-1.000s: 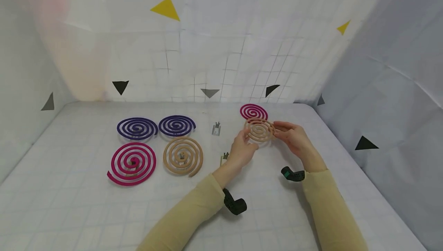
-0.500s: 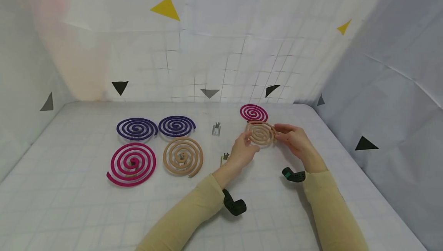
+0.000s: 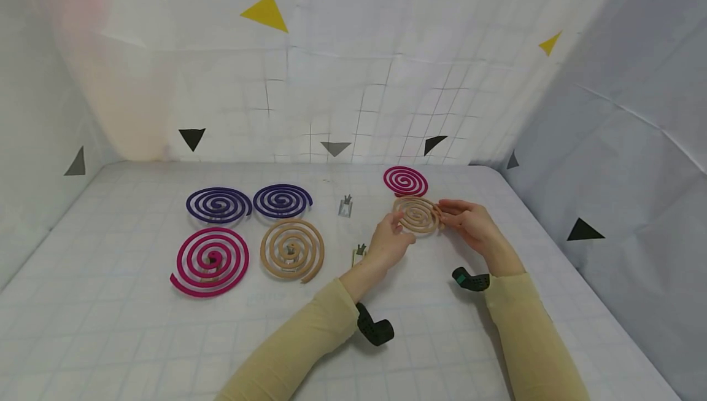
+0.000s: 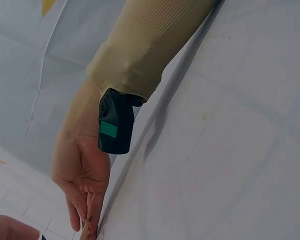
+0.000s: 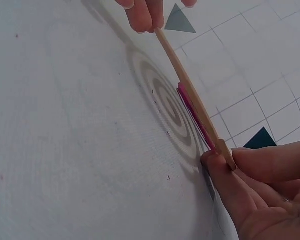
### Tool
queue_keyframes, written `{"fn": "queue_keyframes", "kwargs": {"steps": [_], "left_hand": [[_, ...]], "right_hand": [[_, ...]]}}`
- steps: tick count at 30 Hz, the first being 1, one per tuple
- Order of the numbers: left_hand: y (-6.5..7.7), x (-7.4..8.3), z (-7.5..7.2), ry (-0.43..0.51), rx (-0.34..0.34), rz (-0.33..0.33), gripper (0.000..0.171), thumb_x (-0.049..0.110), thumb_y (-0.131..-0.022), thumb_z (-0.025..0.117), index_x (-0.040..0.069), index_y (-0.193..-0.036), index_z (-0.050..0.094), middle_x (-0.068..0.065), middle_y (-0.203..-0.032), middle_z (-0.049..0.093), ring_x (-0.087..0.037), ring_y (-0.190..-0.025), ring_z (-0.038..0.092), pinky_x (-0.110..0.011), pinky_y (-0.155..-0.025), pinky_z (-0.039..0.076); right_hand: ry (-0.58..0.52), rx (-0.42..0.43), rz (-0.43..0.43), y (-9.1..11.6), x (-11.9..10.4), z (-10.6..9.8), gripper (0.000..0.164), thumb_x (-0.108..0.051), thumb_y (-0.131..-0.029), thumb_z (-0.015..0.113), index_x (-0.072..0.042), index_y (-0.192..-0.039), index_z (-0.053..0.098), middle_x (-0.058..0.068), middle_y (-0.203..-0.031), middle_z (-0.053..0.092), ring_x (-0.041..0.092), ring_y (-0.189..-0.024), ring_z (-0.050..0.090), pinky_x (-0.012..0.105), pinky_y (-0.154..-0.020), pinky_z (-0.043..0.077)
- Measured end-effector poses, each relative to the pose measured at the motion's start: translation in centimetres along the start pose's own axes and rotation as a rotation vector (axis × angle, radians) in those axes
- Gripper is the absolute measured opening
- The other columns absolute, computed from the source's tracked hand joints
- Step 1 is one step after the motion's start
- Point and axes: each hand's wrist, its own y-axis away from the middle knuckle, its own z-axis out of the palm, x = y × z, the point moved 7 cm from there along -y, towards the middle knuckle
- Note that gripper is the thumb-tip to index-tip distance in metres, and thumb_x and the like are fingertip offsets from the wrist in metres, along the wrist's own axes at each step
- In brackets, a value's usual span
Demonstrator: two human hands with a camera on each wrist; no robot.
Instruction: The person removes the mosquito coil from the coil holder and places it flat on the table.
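A tan mosquito coil [image 3: 418, 215] is held between both hands a little above the table, its spiral shadow showing in the right wrist view. My right hand [image 3: 472, 223] pinches the coil's right edge between thumb [image 5: 270, 162] and fingers. At the left edge, my left hand [image 3: 386, 242] holds the rim with its fingertips [image 5: 140, 16]; its thumb lies near the front rim. Just behind, a magenta coil [image 3: 405, 180] sits by the back wall. In the left wrist view the tan coil [image 4: 85, 231] appears only as a thin edge.
To the left are two dark blue coils [image 3: 219, 204], [image 3: 283, 200], a larger magenta coil [image 3: 212, 261] and another tan coil [image 3: 293, 249]. Small metal stands [image 3: 345, 206], [image 3: 359, 253] are near the middle. White sheeting walls [image 3: 353, 69] enclose the table.
The tan coil and both hands have shifted slightly toward the front and right, so the magenta coil behind is less covered. The other coils stay put.
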Motion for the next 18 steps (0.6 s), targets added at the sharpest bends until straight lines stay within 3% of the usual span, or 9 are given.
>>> {"fn": "queue_keyframes", "kwargs": {"steps": [11, 18], "left_hand": [[-0.14, -0.13, 0.20, -0.005, 0.000, -0.014, 0.063, 0.007, -0.085, 0.063, 0.003, -0.146, 0.045, -0.010, -0.152, 0.047, -0.028, -0.140, 0.045, -0.039, -0.116, 0.039], [-0.21, -0.33, -0.01, -0.011, -0.009, -0.006, 0.061, 0.008, -0.087, 0.063, 0.003, -0.146, 0.045, -0.016, -0.149, 0.049, -0.030, -0.138, 0.046, -0.041, -0.114, 0.041]], "right_hand": [[-0.029, 0.006, 0.027, 0.42, -0.20, -0.13, 0.057, 0.004, -0.099, 0.048, 0.006, -0.153, 0.030, 0.023, -0.159, 0.031, 0.016, -0.134, 0.045, 0.010, -0.089, 0.051], [-0.029, 0.022, -0.007, 0.32, -0.43, 0.22, 0.057, 0.003, -0.098, 0.051, 0.006, -0.152, 0.032, 0.024, -0.157, 0.032, 0.011, -0.126, 0.049, 0.011, -0.091, 0.050]]}}
